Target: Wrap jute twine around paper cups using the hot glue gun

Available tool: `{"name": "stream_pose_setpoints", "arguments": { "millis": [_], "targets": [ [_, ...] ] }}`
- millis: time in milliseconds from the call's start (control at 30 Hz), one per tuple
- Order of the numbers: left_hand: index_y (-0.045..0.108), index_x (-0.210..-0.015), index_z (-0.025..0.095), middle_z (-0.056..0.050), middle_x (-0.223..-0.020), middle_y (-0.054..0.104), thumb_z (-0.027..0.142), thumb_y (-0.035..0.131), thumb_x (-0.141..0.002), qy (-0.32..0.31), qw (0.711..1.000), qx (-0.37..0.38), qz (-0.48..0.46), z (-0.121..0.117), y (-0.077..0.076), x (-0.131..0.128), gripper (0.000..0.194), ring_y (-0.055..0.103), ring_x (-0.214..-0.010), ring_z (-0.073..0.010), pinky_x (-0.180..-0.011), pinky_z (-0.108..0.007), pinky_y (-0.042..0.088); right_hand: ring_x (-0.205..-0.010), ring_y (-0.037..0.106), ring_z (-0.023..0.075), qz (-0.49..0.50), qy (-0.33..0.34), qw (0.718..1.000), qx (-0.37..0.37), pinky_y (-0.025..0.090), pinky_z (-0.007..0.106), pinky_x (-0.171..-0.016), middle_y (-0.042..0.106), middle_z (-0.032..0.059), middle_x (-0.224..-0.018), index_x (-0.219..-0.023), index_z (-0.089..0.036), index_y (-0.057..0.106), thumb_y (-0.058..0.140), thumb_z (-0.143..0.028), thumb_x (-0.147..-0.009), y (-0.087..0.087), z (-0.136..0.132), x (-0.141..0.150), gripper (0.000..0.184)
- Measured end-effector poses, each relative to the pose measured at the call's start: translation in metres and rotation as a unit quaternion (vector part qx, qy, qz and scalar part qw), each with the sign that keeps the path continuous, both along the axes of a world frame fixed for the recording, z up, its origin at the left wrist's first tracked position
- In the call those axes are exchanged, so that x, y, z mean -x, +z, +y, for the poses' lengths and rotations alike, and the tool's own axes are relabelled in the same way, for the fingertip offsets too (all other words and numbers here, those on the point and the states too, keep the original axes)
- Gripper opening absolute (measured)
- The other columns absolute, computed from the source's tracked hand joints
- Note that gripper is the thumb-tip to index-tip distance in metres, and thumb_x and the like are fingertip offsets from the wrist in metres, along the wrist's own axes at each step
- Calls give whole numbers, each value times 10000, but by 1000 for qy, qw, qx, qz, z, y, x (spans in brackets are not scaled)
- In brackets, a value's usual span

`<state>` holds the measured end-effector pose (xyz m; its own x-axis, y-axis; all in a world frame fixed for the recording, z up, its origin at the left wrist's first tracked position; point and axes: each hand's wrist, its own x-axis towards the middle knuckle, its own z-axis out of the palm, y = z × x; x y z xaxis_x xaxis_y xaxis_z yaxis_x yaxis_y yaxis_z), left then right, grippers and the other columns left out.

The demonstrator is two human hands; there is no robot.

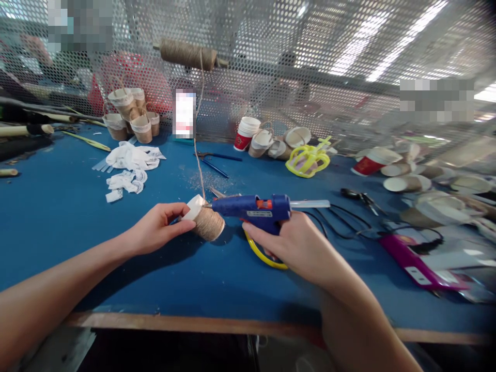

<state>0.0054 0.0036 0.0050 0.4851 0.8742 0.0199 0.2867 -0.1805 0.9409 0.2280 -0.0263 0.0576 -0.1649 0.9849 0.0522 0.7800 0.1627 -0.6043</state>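
My left hand (168, 223) pinches the white rim of a paper cup (209, 223) that lies tilted above the table, its side wrapped in brown twine. A strand of twine (200, 170) runs from the cup up to a large spool (188, 54) at the mesh. In my right hand (289, 237) is a blue hot glue gun (267, 209), with a clear glue stick (310, 204) out of its back. Its nozzle meets the cup near the twine's upper edge. Beneath the glue gun show scissors with a yellow handle (267, 256), partly hidden.
Several twine-wrapped cups (141, 128) stand at the back left, near crumpled white paper strips (134, 157). Blue-handled pliers (217, 168) lie mid-table. A yellow crown-shaped piece (307, 160) sits back right. A purple power strip (416, 263) and black cables occupy the right. Perforated metal mesh rises behind.
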Motion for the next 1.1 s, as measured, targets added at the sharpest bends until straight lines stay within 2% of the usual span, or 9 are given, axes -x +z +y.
{"name": "stream_pose_setpoints", "arguments": {
  "millis": [267, 433, 633, 900, 1100],
  "targets": [
    [488, -667, 141, 39, -620, 408, 291, 498, -771, -1, 1000, 2, -6, 0, 1, 0, 183, 349, -573, -92, -523, -203, 283, -361, 281, 59, -6, -13, 1000, -15, 272, 207, -359, 329, -70, -359, -440, -199, 356, 533, -329, -715, -1, 2, 1, 352],
    [499, -671, 137, 35, -628, 428, 298, 505, -762, 7, 1000, 12, -11, 0, 1, -1, 185, 362, -583, -94, -529, -204, 282, -373, 270, 64, -24, 4, 1000, -10, 271, 209, -361, 316, -72, -374, -491, -192, 440, 536, -344, -698, 0, 0, 1, 275],
    [510, -676, 131, 34, -623, 426, 296, 507, -755, 18, 1000, 17, -6, 1, 1, -3, 183, 354, -578, -91, -535, -208, 275, -363, 336, 72, -34, 15, 999, 17, 302, 209, -365, 369, -51, -361, -447, -202, 379, 507, -371, -732, -3, -6, 3, 356],
    [518, -701, 128, 18, -662, 473, 288, 501, -765, 7, 1000, 8, -20, 1, -3, -1, 173, 404, -605, -99, -566, -218, 324, -338, 319, 63, 3, -18, 1000, 11, 288, 202, -337, 368, -64, -350, -453, -206, 366, 548, -361, -700, -1, 1, 3, 344],
    [517, -701, 128, 10, -659, 486, 281, 500, -776, -2, 1000, -4, -26, 2, -4, -1, 171, 435, -617, -108, -579, -228, 363, -312, 407, 83, 38, -31, 998, 28, 334, 210, -352, 436, -50, -325, -452, -203, 388, 523, -320, -713, 2, 6, 5, 316]
  ]
}}
